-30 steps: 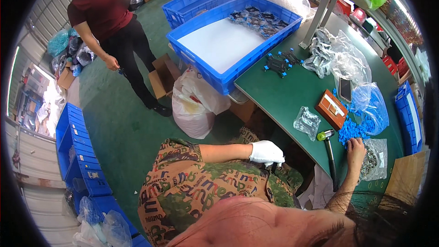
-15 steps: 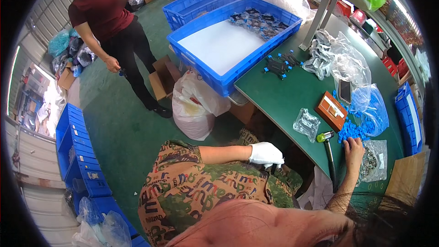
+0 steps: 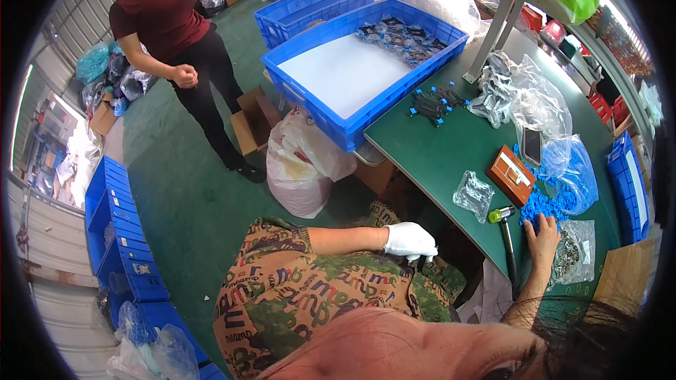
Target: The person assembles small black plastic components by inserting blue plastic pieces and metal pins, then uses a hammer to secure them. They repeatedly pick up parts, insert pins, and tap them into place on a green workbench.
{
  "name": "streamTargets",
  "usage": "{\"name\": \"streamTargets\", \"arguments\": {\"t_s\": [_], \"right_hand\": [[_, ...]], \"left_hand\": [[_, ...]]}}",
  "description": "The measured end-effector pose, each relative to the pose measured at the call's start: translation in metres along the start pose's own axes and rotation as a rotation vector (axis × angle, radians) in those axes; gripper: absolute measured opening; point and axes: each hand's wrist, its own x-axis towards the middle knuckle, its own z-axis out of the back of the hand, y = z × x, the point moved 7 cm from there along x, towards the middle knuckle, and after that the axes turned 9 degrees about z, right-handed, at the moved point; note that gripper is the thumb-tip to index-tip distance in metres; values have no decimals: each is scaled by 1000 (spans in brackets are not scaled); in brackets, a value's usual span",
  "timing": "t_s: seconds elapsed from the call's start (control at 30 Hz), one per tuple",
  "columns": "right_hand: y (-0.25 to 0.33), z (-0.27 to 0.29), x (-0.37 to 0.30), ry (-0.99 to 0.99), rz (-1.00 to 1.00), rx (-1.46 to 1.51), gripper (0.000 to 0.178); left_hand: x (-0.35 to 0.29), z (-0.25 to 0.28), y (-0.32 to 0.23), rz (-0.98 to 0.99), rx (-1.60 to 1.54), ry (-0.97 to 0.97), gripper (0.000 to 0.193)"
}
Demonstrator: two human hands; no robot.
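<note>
My left hand (image 3: 410, 241), in a white glove, is held close over my lap with its fingers closed. A small black piece (image 3: 422, 262) pokes out below those fingertips; most of it is hidden. My bare right hand (image 3: 542, 243) rests on the green table (image 3: 436, 162), fingers apart, their tips at the near edge of a pile of small blue pieces (image 3: 541, 204). Beside that hand lies a clear bag of small metal parts (image 3: 574, 253). A hammer (image 3: 508, 239) with a green-yellow head lies left of it, below a reddish-brown block fixture (image 3: 512, 174).
A clear bag of parts (image 3: 473, 194), a phone (image 3: 531, 146) and black parts with blue ends (image 3: 429, 104) lie on the table. A big blue crate (image 3: 338, 123) overhangs its far-left corner. A white sack (image 3: 299, 169) stands on the floor. Another person (image 3: 162, 21) stands at left.
My right hand's fingers have spread apart at the blue pile. My left hand has stayed in place. The other person's lower hand has risen toward the waist.
</note>
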Motion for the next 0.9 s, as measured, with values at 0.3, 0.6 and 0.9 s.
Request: {"name": "streamTargets", "arguments": {"t_s": [0.3,0.6,0.9], "right_hand": [[-7,-5,1,20,-12,66,25],[-25,-8,6,47,-42,182,28],[-49,-4,57,-55,8,17,39]], "left_hand": [[1,-2,1,8,32,23,39],[-3,0,-4,34,31,28,37],[1,-4,-4,-24,29,35,37]]}}
